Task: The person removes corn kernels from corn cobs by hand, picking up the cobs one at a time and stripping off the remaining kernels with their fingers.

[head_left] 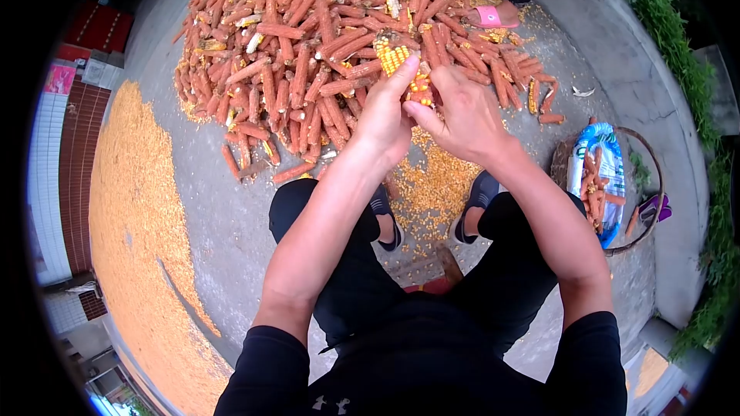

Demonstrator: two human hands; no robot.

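Observation:
An ear of corn [393, 57], partly stripped of its yellow kernels, is held up in front of me between both hands. My left hand [385, 112] is closed around its left side, the thumb laid along the kernels. From the right, my right hand [466, 112] grips the lower part, its thumb pressed near the bare reddish patch. Some of its fingers are hidden behind the ear. Loose kernels [435, 177] lie on the ground below, between my shoes.
A large heap of bare red cobs [308, 38] lies ahead. Left is a broad spread of kernels [139, 239]. A basket with a blue-and-white lining [609, 146] holds cobs at right. Another person's foot in a pink sandal [493, 17] rests beside the heap.

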